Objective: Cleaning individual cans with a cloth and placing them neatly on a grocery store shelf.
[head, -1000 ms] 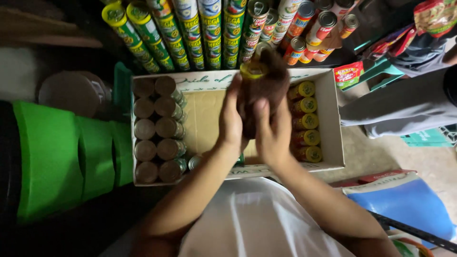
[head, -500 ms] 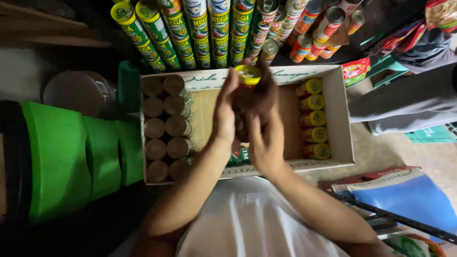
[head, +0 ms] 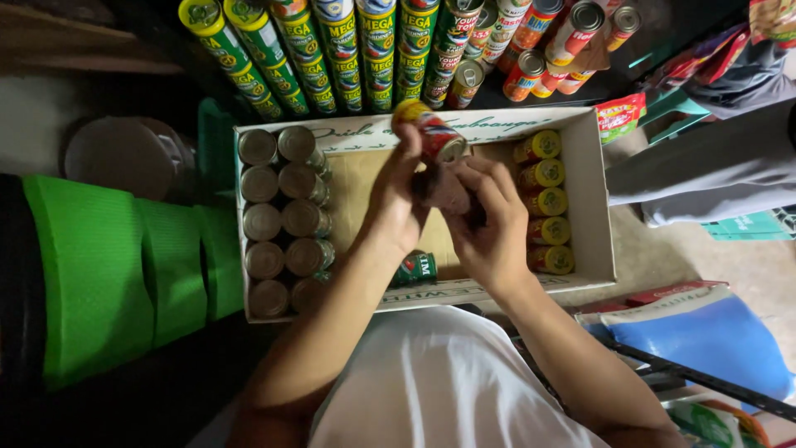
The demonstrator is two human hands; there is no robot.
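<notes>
My left hand (head: 396,199) grips a small can (head: 431,133) with a red label and a yellow end, tilted over the middle of an open cardboard box (head: 593,207). My right hand (head: 491,222) presses a dark reddish cloth (head: 448,189) against the can's lower side. Inside the box, two columns of silver-topped cans (head: 282,220) fill the left side. A column of yellow-topped cans (head: 546,203) lines the right side. One green can (head: 416,267) lies on its side near the box's front wall, partly hidden by my left forearm.
Rows of stacked green and red labelled cans (head: 348,50) stand on a shelf behind the box. A bright green plastic object (head: 116,265) lies at left, with a round grey lid (head: 124,158) behind it. A blue-and-white sack (head: 705,332) lies at right, near grey fabric (head: 713,166).
The can has turned in my left hand, its silver end now tipped right and down. The cloth has slid from over the can to beneath it under my right hand.
</notes>
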